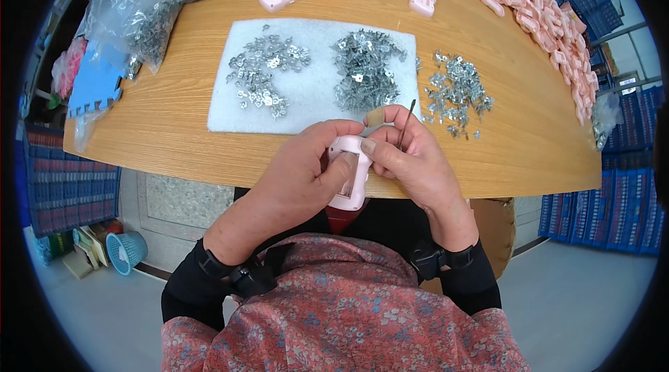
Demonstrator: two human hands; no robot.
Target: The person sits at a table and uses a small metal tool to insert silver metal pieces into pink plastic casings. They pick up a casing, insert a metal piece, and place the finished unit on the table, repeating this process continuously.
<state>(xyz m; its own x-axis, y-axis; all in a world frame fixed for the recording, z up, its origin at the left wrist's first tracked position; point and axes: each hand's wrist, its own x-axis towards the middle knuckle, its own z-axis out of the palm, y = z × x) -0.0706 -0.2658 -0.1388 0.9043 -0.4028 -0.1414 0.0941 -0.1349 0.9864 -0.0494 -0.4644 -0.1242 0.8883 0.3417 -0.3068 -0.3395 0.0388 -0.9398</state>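
Observation:
My left hand [296, 170] is closed round a small pink plastic casing [357, 187], its thumb pressed into the long slot in the casing's face. The casing is held over the table's near edge, tilted slightly. Against its upper right side rests the thumb of my right hand [414, 156]. A thin dark metal tool [408, 121] is gripped in the right fingers and points up; its lower end is hidden, so its exact kind cannot be told. Tan tape [375, 118] wraps the right index fingertip. Beyond my hands, small metal contact pieces lie in two heaps [268, 65] [366, 69] on a white foam sheet [317, 111].
Another heap of metal pieces [456, 90] lies right of the foam. Many pink casings [529, 20] line the table's far and right edges. Clear bags of metal parts [157, 17] and a blue foam mat piece [97, 79] sit at left. A blue basket [127, 252] stands on the floor.

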